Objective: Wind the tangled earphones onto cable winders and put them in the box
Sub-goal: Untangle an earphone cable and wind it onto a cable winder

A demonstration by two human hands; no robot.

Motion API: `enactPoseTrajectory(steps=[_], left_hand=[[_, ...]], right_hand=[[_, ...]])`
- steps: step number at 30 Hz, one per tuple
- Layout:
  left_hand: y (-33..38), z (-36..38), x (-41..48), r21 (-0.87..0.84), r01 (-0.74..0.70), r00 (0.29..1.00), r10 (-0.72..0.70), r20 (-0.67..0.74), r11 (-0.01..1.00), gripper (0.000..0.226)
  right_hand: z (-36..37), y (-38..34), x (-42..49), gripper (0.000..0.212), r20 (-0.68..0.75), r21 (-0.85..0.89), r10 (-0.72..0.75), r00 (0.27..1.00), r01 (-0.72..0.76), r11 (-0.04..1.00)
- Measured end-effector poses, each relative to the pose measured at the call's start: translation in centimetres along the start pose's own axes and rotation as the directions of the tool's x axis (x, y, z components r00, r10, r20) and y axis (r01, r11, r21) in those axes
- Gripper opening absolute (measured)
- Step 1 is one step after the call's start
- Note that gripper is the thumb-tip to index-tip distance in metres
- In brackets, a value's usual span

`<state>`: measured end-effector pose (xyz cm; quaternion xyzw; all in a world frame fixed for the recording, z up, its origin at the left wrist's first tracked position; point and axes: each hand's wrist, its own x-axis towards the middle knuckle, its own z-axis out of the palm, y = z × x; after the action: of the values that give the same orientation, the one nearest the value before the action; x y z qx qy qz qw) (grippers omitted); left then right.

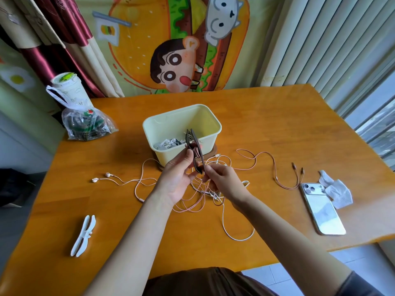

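Note:
My left hand (pixel 178 178) grips a dark brown cable winder (pixel 195 149), held upright above the table in front of the box, with pink cable wound round its middle. My right hand (pixel 222 180) pinches the pink cable just below the winder. Under both hands lies a tangle of pink and white cables (pixel 198 197). White earbuds (pixel 101 177) lie to the left of it, and a pink multi-plug cable (pixel 284 178) trails to the right. The cream box (pixel 181 122) stands behind, with white earphones inside. A white winder (pixel 83 235) lies at the near left.
A white phone (pixel 321 208) lies face down at the right, next to crumpled tissue (pixel 336 189). A clear plastic bag (pixel 86 124) and a paper cup (pixel 68 87) stand at the table's far left corner. The box sits on a brown lid (pixel 211 151).

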<state>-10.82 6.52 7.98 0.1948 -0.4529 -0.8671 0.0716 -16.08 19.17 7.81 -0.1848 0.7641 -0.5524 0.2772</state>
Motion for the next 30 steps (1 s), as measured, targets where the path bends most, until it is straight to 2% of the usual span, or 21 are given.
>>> enactPoseTrajectory(steps=[4,9,14,16,18,20,22,24,26,28,30], left_hand=[[0.0,-0.1,-0.1,-0.021,0.006,1.000,-0.005,0.027,1.000,0.033],[-0.5,0.1,0.1,-0.002,-0.015,0.999,0.014,-0.034,1.000,0.027],[-0.1,0.6,0.3,-0.016,-0.009,0.997,0.007,-0.076,1.000,0.022],[0.3,0.8,0.4,0.022,-0.010,0.996,0.012,-0.088,1.000,0.022],[0.5,0.9,0.6,0.044,-0.058,0.990,0.063,-0.128,0.997,0.029],[0.6,0.9,0.8,0.078,-0.127,0.970,0.140,-0.201,0.989,0.030],[0.4,0.5,1.0,0.228,-0.190,0.937,0.246,-0.248,0.955,0.028],[0.1,0.1,0.9,0.428,-0.218,0.916,0.335,-0.220,0.877,0.028],[-0.3,-0.3,0.8,0.567,-0.228,0.916,0.373,-0.151,0.791,0.030],[-0.5,-0.5,0.5,0.611,-0.233,0.932,0.353,-0.082,0.757,0.033],[-0.8,-0.9,0.4,0.585,-0.237,0.949,0.315,-0.033,0.775,0.033]], right_hand=[[0.0,0.2,-0.1,0.022,0.020,0.127,0.077,0.997,-0.079,0.989],[-0.4,0.1,0.0,0.028,0.080,0.104,0.111,0.991,-0.119,0.987],[0.0,1.0,-0.7,0.033,0.233,0.057,0.185,0.955,-0.204,0.977],[0.4,0.5,-1.1,0.033,0.167,0.064,0.147,0.975,-0.159,0.985],[0.5,-0.7,-1.3,0.032,0.065,0.005,0.050,0.997,-0.050,0.999],[0.4,-1.8,-1.6,0.031,-0.002,-0.159,-0.096,0.995,0.095,0.983],[0.3,-2.6,-1.9,0.028,0.001,-0.325,-0.235,0.972,0.222,0.919],[0.0,-3.1,-1.8,0.025,0.050,-0.444,-0.320,0.946,0.308,0.842],[-0.7,-3.5,-1.4,0.025,0.082,-0.504,-0.334,0.939,0.328,0.799],[-2.0,-3.9,-0.8,0.024,0.077,-0.552,-0.341,0.937,0.325,0.768],[-3.5,-4.3,-0.4,0.020,0.071,-0.609,-0.360,0.930,0.326,0.723]])
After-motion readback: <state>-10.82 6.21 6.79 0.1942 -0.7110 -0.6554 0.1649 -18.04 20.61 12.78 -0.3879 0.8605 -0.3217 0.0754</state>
